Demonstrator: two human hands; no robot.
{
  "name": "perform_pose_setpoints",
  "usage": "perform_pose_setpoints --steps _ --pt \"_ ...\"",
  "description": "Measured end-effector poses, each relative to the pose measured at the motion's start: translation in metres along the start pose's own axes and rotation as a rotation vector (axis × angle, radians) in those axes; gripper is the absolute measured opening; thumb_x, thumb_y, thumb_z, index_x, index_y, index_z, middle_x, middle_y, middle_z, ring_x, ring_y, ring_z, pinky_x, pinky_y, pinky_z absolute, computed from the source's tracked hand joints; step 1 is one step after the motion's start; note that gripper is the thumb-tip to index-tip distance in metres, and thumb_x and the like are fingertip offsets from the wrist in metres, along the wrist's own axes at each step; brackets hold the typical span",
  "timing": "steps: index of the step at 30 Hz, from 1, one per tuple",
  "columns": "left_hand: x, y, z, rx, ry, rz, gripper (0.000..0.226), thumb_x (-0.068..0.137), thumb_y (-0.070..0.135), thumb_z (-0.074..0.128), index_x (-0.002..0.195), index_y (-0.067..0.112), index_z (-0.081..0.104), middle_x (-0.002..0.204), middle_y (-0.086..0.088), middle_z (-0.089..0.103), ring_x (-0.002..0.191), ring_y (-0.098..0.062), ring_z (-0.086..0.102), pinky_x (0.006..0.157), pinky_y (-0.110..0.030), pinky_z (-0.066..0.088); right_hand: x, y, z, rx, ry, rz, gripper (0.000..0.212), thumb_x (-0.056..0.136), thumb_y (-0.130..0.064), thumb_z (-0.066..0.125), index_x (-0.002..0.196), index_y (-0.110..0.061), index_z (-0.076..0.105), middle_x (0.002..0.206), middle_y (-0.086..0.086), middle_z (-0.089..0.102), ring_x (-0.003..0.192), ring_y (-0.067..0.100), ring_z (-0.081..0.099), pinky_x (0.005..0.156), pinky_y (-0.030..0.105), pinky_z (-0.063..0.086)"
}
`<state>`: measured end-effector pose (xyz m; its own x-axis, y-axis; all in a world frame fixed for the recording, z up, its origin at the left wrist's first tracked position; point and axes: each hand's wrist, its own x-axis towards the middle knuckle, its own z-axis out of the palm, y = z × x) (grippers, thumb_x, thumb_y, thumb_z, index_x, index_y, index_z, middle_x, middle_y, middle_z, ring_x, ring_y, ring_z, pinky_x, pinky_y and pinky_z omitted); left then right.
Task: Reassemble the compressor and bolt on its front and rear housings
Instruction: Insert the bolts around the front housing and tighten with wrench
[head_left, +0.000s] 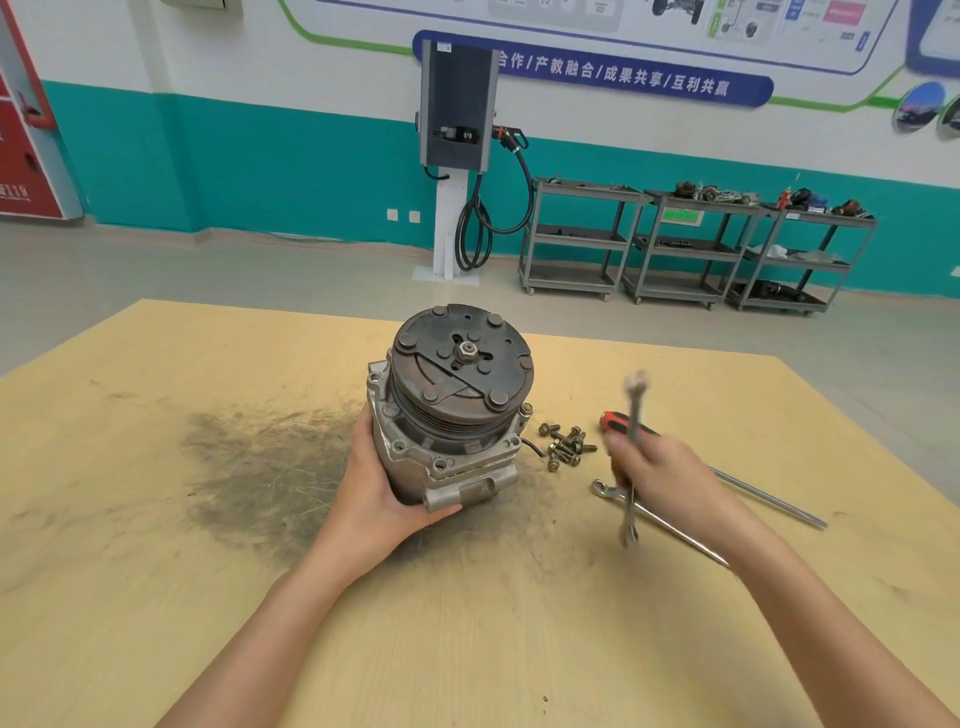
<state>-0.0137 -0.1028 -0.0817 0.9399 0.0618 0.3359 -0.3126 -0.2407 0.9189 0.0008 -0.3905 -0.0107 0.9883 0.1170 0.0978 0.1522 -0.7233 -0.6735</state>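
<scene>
The compressor stands upright mid-table, its rusty pulley and clutch plate facing up, grey housing below. My left hand grips the lower left side and base of the housing. To the right, my right hand holds a steel open-end wrench raised above the table, blurred. A pile of several loose bolts lies on the wood just right of the compressor, between it and my right hand.
A red-handled screwdriver lies behind my right hand, its long shaft reaching toward the table's right edge. A second wrench lies flat beneath my right hand. A dark greasy smear covers the wooden table left of the compressor. Carts stand far back.
</scene>
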Motion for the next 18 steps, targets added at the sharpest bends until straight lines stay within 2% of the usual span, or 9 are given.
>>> perform_pose_setpoints --steps 2,3,6,8,11,15,17,18 --pt "0.000 -0.001 0.001 -0.008 0.000 0.001 0.117 0.038 0.066 0.090 0.122 0.079 0.010 0.140 0.029 0.045 0.129 0.007 0.046 0.103 -0.020 0.038 -0.010 0.011 0.004 -0.527 -0.221 0.011 0.048 0.101 -0.051 0.033 0.069 -0.019 0.050 0.063 -0.006 0.054 0.060 0.016 0.051 0.056 0.030 0.039" --pt "0.001 -0.001 0.001 -0.011 0.001 0.000 0.117 0.038 0.066 0.090 0.123 0.079 0.011 0.139 0.031 0.045 0.128 0.007 0.046 0.102 -0.018 0.039 -0.014 0.015 0.008 -0.705 -0.279 0.005 0.047 0.100 -0.054 0.029 0.073 -0.021 0.048 0.068 -0.005 0.051 0.062 0.016 0.050 0.056 0.031 0.037" --pt "0.001 -0.003 0.001 -0.016 -0.001 -0.006 0.117 0.038 0.066 0.091 0.123 0.079 0.012 0.135 0.035 0.047 0.126 0.010 0.048 0.094 -0.008 0.042 -0.020 0.027 0.016 -0.947 -0.297 -0.056 0.044 0.099 -0.058 0.025 0.089 -0.024 0.053 0.081 -0.003 0.053 0.080 0.023 0.059 0.060 0.032 0.034" --pt "0.001 -0.005 0.001 -0.016 0.002 -0.012 0.117 0.037 0.067 0.091 0.123 0.079 0.012 0.132 0.038 0.048 0.124 0.011 0.049 0.089 -0.002 0.042 -0.021 0.034 0.021 -0.991 -0.249 -0.096 0.043 0.099 -0.058 0.026 0.101 -0.026 0.055 0.091 -0.002 0.061 0.087 0.024 0.062 0.060 0.032 0.033" --pt "0.002 -0.005 0.001 -0.004 0.014 -0.012 0.115 0.035 0.070 0.090 0.121 0.080 0.013 0.127 0.040 0.050 0.120 0.013 0.051 0.087 0.001 0.041 -0.023 0.040 0.027 -1.056 -0.169 -0.143 0.043 0.100 -0.056 0.021 0.105 -0.026 0.051 0.093 -0.002 0.063 0.086 0.025 0.064 0.058 0.033 0.030" --pt "0.003 -0.006 0.001 0.010 0.018 -0.020 0.118 0.034 0.070 0.090 0.123 0.077 0.013 0.128 0.039 0.051 0.119 0.013 0.052 0.088 -0.002 0.042 -0.021 0.035 0.026 -1.130 -0.098 -0.181 0.044 0.100 -0.056 0.015 0.116 -0.024 0.042 0.098 -0.001 0.065 0.089 0.027 0.065 0.059 0.033 0.033" --pt "0.003 -0.007 0.001 0.018 0.021 -0.017 0.119 0.034 0.069 0.091 0.125 0.076 0.013 0.129 0.038 0.051 0.120 0.011 0.052 0.090 -0.006 0.043 -0.017 0.018 0.019 -0.936 0.022 -0.194 0.052 0.094 -0.064 0.012 0.118 -0.026 0.038 0.101 -0.004 0.064 0.093 0.023 0.063 0.062 0.033 0.038" --pt "0.003 -0.008 0.001 0.021 0.022 -0.013 0.120 0.035 0.068 0.091 0.126 0.075 0.014 0.130 0.037 0.051 0.121 0.011 0.052 0.092 -0.010 0.043 -0.016 0.004 0.016 -0.746 0.111 -0.220 0.057 0.088 -0.069 0.012 0.120 -0.029 0.038 0.104 -0.008 0.062 0.097 0.018 0.061 0.065 0.032 0.039"
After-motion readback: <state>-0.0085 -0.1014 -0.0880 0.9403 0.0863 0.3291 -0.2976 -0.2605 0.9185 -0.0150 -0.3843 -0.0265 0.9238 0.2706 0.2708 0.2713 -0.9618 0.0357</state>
